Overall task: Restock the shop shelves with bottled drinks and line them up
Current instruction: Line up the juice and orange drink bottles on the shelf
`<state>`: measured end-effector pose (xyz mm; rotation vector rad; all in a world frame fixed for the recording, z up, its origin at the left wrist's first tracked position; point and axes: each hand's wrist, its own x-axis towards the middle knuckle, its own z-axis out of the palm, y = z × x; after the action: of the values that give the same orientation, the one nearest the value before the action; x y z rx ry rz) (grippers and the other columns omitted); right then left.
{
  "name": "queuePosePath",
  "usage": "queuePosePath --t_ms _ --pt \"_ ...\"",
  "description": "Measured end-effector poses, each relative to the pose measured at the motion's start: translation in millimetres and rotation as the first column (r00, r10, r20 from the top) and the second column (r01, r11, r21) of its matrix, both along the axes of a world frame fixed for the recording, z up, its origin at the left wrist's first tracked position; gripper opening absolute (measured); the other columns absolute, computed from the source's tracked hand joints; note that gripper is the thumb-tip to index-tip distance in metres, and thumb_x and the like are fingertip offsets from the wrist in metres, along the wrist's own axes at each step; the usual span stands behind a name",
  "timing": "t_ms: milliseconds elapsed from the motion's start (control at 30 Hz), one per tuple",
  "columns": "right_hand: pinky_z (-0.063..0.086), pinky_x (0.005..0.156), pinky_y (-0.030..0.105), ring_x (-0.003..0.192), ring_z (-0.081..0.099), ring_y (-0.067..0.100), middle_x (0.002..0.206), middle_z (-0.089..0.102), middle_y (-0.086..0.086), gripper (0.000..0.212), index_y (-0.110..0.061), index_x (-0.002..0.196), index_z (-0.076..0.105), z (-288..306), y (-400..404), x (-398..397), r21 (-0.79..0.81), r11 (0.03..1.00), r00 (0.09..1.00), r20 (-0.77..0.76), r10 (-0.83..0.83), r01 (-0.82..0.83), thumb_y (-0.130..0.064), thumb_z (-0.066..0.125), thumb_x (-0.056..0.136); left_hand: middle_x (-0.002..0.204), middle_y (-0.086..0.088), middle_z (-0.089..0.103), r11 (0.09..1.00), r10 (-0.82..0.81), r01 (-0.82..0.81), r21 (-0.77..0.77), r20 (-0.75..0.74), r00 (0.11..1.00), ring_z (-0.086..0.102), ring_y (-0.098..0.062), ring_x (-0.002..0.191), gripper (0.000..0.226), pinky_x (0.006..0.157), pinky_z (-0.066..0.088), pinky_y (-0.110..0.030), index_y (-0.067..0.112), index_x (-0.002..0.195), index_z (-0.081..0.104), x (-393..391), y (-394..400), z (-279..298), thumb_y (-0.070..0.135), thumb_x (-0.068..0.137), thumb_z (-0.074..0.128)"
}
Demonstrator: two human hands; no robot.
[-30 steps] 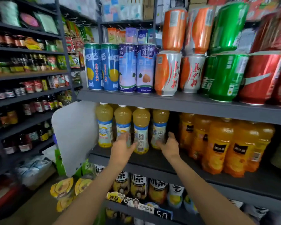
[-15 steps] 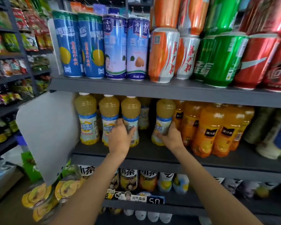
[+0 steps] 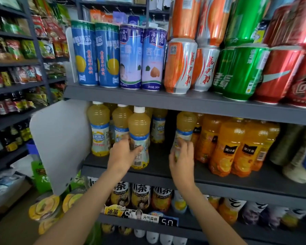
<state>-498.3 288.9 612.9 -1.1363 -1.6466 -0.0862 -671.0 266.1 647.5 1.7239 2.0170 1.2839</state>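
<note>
We see the left hand [image 3: 123, 153] curled around a pale-yellow juice bottle [image 3: 139, 137] standing near the front edge of the dark middle shelf [image 3: 219, 181]. The right hand [image 3: 181, 159] grips a second such bottle [image 3: 185, 129], just beside the deeper orange juice bottles [image 3: 240, 147]. Blue cans [image 3: 95, 53] stand on the shelf above.

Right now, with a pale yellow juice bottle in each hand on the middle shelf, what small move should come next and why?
Probably slide the right hand's pale yellow juice bottle leftward. A dark gap separates it from the left hand's white-capped bottle, and it crowds the orange juice bottles.
</note>
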Motion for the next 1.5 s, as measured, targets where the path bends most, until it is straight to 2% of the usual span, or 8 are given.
queuePosePath --t_ms 133,267,400,967,1067,1167,1300,1500 --pt "0.044 0.099 0.036 0.117 0.05 0.029 0.127 0.047 0.017 0.045 0.001 0.13 0.042 3 25 -33 -0.304 0.931 0.976 0.021 0.217 -0.201 -0.01 0.058 0.09 0.113 -0.006 0.066 0.998 -0.066 0.066 0.002 0.046 0.997 0.062 -0.021 0.105 0.045 0.091 0.05 -0.044 0.009 0.118 0.054 -9 -4 -1 0.023 0.079 0.071" --pt "0.035 0.105 0.034 0.13 0.04 0.03 0.141 0.04 0.019 0.066 -0.001 0.141 0.024 20 77 -55 -0.558 0.808 0.974 -0.213 0.081 -0.19 -0.012 0.061 0.088 0.117 -0.006 0.065 0.995 -0.099 0.1 -0.009 0.073 0.992 0.061 -0.018 0.108 0.05 0.094 0.049 -0.043 0.009 0.124 0.051 -13 -3 1 0.021 0.079 0.071" --pt "0.04 0.103 0.041 0.126 0.046 0.032 0.136 0.047 0.018 0.06 -0.005 0.137 0.031 22 111 -62 -0.661 0.727 0.947 -0.318 -0.042 -0.189 -0.015 0.063 0.086 0.118 -0.005 0.063 0.992 -0.129 0.129 0.007 0.106 0.986 0.059 -0.015 0.108 0.049 0.095 0.048 -0.034 0.008 0.125 0.049 -19 0 0 0.016 0.081 0.069" --pt "0.039 0.102 0.038 0.127 0.041 0.034 0.136 0.04 0.02 0.063 0.0 0.135 0.03 3 96 -73 -0.583 0.812 0.965 -0.193 -0.178 0.033 -0.013 0.065 0.084 0.121 -0.006 0.062 0.987 -0.162 0.161 0.019 0.092 0.982 0.058 -0.015 0.109 0.049 0.09 0.043 -0.022 0.008 0.125 0.048 -24 3 3 0.014 0.081 0.069" --pt "0.036 0.106 0.037 0.129 0.037 0.033 0.137 0.037 0.021 0.061 0.001 0.134 0.035 7 51 -65 -0.272 0.962 0.993 -0.108 -0.047 0.016 0.0 0.064 0.08 0.122 -0.009 0.061 0.986 -0.164 0.163 0.017 0.077 0.983 0.058 -0.018 0.111 0.05 0.09 0.042 -0.022 0.007 0.125 0.048 -22 2 5 0.015 0.081 0.069" --pt "0.041 0.098 0.037 0.118 0.046 0.033 0.127 0.045 0.021 0.055 0.001 0.124 0.048 16 20 -38 0.027 0.985 0.981 -0.091 -0.17 0.173 -0.003 0.071 0.074 0.121 -0.01 0.062 0.987 -0.159 0.159 0.011 0.069 0.985 0.058 -0.021 0.111 0.05 0.091 0.043 -0.027 0.006 0.126 0.048 -21 2 5 0.016 0.081 0.069" --pt "0.037 0.1 0.041 0.121 0.04 0.037 0.132 0.039 0.023 0.073 0.003 0.133 0.037 15 25 -1 -0.297 0.913 0.907 -0.232 -0.351 0.278 -0.018 0.076 0.075 0.12 -0.012 0.062 0.989 -0.149 0.15 -0.009 0.071 0.986 0.059 -0.024 0.111 0.052 0.096 0.046 -0.037 0.006 0.126 0.047 -21 3 7 0.017 0.081 0.069" --pt "0.047 0.087 0.04 0.111 0.055 0.031 0.118 0.058 0.017 0.048 0.0 0.116 0.05 14 42 5 -0.502 0.861 0.963 -0.188 -0.195 0.077 -0.022 0.073 0.079 0.122 -0.012 0.061 0.99 -0.139 0.14 -0.014 0.06 0.989 0.058 -0.024 0.112 0.054 0.096 0.046 -0.036 0.006 0.128 0.047 -21 3 7 0.017 0.081 0.07"
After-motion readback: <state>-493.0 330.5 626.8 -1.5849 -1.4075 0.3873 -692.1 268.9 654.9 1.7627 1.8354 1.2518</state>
